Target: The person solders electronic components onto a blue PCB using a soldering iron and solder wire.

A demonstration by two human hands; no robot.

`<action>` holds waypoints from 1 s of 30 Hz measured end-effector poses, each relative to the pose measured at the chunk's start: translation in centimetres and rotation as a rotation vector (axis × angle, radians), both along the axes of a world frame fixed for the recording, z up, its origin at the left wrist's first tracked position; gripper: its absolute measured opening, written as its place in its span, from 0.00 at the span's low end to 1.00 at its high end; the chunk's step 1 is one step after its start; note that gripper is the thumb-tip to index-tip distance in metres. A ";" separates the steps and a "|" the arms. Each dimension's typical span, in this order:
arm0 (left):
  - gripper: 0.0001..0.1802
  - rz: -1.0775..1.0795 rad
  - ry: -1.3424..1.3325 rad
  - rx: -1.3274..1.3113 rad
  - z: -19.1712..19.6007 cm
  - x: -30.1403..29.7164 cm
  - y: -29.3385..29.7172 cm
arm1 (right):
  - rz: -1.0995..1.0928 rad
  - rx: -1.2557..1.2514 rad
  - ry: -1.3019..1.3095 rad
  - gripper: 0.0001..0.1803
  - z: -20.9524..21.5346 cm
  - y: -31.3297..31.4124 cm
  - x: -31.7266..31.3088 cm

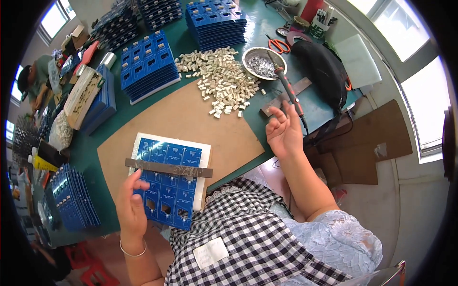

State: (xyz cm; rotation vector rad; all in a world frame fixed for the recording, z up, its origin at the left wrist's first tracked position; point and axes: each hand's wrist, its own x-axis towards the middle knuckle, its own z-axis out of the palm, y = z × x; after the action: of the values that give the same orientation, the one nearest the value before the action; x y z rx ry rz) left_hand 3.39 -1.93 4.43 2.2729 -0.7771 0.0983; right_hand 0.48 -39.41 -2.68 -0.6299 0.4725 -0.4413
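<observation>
My left hand [132,206] is beside a blue circuit board panel [167,193], its fingers partly bent and apart, holding nothing I can see. The panel lies on a white foam block [205,155] near my lap. Across the panel rests a flat dark metal bar [168,168]; my left fingertips are near its left end. My right hand [285,133] is raised at the right, palm up, with loosely curled fingers apart. Just beyond those fingertips is a red and black soldering iron [288,89], its tip end over a bowl of silvery scraps [247,53].
White connectors [222,81] lie heaped beyond the brown board [191,109]. Stacks of blue panels [148,62] stand at the back, with more panels [74,195] at the left. Red-handled scissors [279,45] and a black pouch [322,71] are far right. Another person [40,78] sits far left.
</observation>
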 end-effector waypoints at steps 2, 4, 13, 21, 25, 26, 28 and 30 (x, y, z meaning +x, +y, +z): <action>0.25 0.027 0.232 -0.166 0.2 -0.5 0.1 | -0.181 0.303 -0.105 0.19 -0.4 -1.3 0.8; 0.20 0.066 0.213 -0.095 0.4 -0.8 -0.2 | -0.144 0.339 -0.268 0.16 -1.3 -2.3 2.0; 0.12 0.237 0.276 -0.020 0.9 -4.0 -1.6 | -0.013 -0.134 -0.486 0.06 -0.9 0.9 3.1; 0.06 0.142 0.231 -0.018 -0.5 -5.6 -4.6 | 0.697 -1.015 -0.857 0.14 2.1 13.1 0.9; 0.10 0.135 0.230 0.049 -1.0 -6.2 -4.8 | 0.761 -1.190 -0.936 0.15 2.3 14.2 0.7; 0.10 0.141 0.235 0.040 -1.0 -6.3 -4.9 | 0.773 -1.192 -0.935 0.15 2.2 14.3 0.5; 0.09 0.127 0.146 0.004 -1.0 -6.3 -4.9 | 0.711 -1.156 -0.795 0.16 1.7 14.3 0.3; 0.09 0.165 0.073 -0.064 -1.6 -6.8 -4.1 | 0.667 -0.884 -0.661 0.18 1.5 14.3 -0.1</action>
State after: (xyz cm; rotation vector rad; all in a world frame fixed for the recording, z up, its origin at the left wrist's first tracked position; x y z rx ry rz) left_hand -3.42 -6.07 2.82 2.2629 -0.5408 0.1146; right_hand 0.39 -25.12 -1.16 -1.3631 -0.6104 -0.1733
